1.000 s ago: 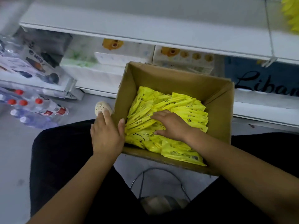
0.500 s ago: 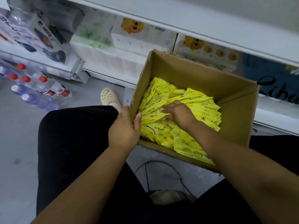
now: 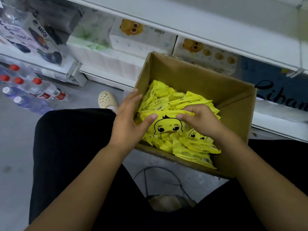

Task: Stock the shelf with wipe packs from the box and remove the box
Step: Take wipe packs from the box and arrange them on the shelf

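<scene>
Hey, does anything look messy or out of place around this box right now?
Yes. The yellow wipe packs lie jumbled in the cardboard box, and several poke over its near edge, where they might slide out. Water bottles also lie on the floor, left of the box.

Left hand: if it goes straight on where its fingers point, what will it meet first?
Probably the left wall of the box, just past the left hand's fingertips; beyond it, the yellow wipe packs. Depth is unclear.
</scene>
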{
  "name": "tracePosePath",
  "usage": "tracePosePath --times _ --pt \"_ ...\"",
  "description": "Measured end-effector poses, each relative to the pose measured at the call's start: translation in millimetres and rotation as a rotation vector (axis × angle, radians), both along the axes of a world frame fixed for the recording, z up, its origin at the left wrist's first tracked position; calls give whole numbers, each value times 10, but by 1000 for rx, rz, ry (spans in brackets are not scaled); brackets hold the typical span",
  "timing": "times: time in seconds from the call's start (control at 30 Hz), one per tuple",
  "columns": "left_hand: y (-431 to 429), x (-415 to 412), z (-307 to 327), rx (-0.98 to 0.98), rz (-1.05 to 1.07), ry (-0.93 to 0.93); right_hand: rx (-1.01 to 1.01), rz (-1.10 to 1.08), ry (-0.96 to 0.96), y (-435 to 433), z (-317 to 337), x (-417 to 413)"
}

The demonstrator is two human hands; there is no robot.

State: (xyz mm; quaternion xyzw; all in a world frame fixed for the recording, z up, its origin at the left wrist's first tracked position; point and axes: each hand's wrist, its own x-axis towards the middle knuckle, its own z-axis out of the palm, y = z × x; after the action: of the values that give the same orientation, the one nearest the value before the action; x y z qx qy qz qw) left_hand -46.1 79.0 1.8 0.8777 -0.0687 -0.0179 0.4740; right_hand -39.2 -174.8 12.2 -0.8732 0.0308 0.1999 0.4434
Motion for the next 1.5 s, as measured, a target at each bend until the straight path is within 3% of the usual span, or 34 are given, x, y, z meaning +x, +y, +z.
tracePosePath --times 0.2,0.33,0.47,0.53,0.77,0.97,1.23,1.4,1.5 --pt "-177 28 196 -534 39 568 278 -121 87 -204 515 -156" --pt "-361 50 366 -566 -27 687 384 -385 167 -256 489 -224" --pt "-588 17 419 -586 70 663 725 -558 225 -304 507 -308" --pt "-700 -5 442 -576 111 607 788 -559 218 -320 517 -355" --pt "-1082 -59 530 -278 214 274 399 -563 -30 -510 596 -448" --pt "-1524 58 553 -301 197 117 221 -703 -240 -847 640 -374" --pt "-2465 333 855 -498 214 9 411 -864 -424 -1649 855 -175" --pt "-3112 583 960 -472 167 -8 411 -919 -505 -2246 930 -1" --pt "-3469 768 984 -463 143 -33 451 -912 -452 -2565 871 70"
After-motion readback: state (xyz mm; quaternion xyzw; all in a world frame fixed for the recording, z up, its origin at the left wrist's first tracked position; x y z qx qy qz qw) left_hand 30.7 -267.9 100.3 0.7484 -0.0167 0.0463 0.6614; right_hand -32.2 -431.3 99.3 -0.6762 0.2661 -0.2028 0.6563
